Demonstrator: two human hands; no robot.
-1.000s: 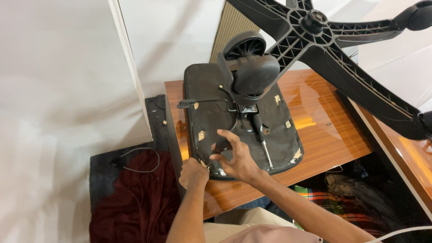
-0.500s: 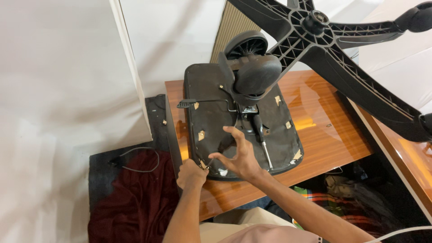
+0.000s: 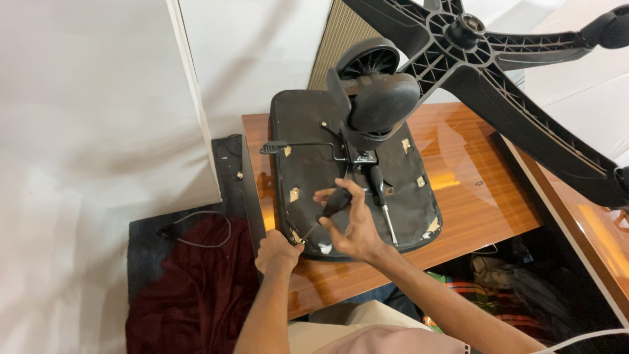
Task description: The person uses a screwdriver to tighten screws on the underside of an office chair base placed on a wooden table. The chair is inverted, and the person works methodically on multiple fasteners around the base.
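Observation:
An office chair lies upside down on a wooden table [image 3: 472, 177], its black seat underside [image 3: 308, 164] facing up and its five-arm wheeled base [image 3: 472, 46] pointing toward me. My right hand [image 3: 350, 226] grips a black-handled screwdriver [image 3: 331, 206] whose tip slants down to the seat's near left corner. My left hand [image 3: 278, 252] is closed on that near left edge of the seat, right beside the tip. A second screwdriver [image 3: 380, 196] lies on the seat next to the central mechanism.
A caster wheel [image 3: 383, 98] hangs over the seat's middle. A black lever [image 3: 288, 145] sticks out left from the mechanism. A dark red cloth [image 3: 190, 288] and a cable [image 3: 196, 226] lie on the floor at left. Another wooden surface [image 3: 590, 223] borders the right.
My right hand, open over the seat a second ago, now holds a screwdriver angled at the seat's near left corner. My left hand stays on the seat edge.

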